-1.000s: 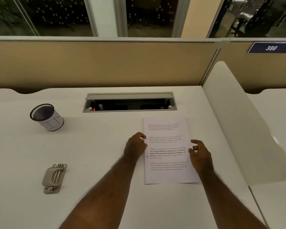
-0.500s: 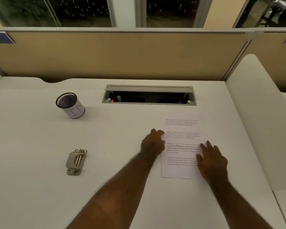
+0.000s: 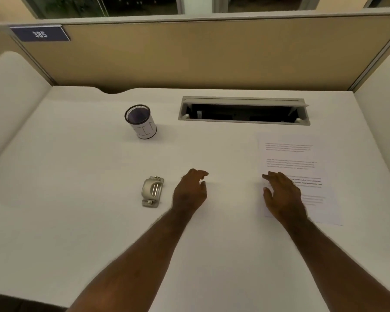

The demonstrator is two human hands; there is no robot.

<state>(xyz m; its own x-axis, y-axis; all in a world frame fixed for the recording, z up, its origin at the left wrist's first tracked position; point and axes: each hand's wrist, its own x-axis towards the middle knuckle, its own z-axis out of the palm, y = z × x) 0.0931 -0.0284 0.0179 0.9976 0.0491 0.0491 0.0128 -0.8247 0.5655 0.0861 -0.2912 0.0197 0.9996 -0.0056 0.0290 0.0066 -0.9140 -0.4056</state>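
Two hands flanked the sheet of paper [image 3: 291, 154] a second ago, one at each long edge. Now only the right hand [image 3: 282, 194] stays with it, fingers spread and lying flat on the lower left part of the page. The sheet lies flat on the desk [image 3: 77, 221], at about 5 o'clock from the cable tray [image 3: 243, 111]. The left hand [image 3: 190, 190] has come off the sheet's edge and swung out toward 9 o'clock. Its fingers are loosely curled and hold nothing, just beside the hole punch [image 3: 153, 191] but apart from it. The pen cup [image 3: 141, 122] stands at 12 o'clock from the punch. It looks as if the punch is to be fetched next while the right hand pins the page.
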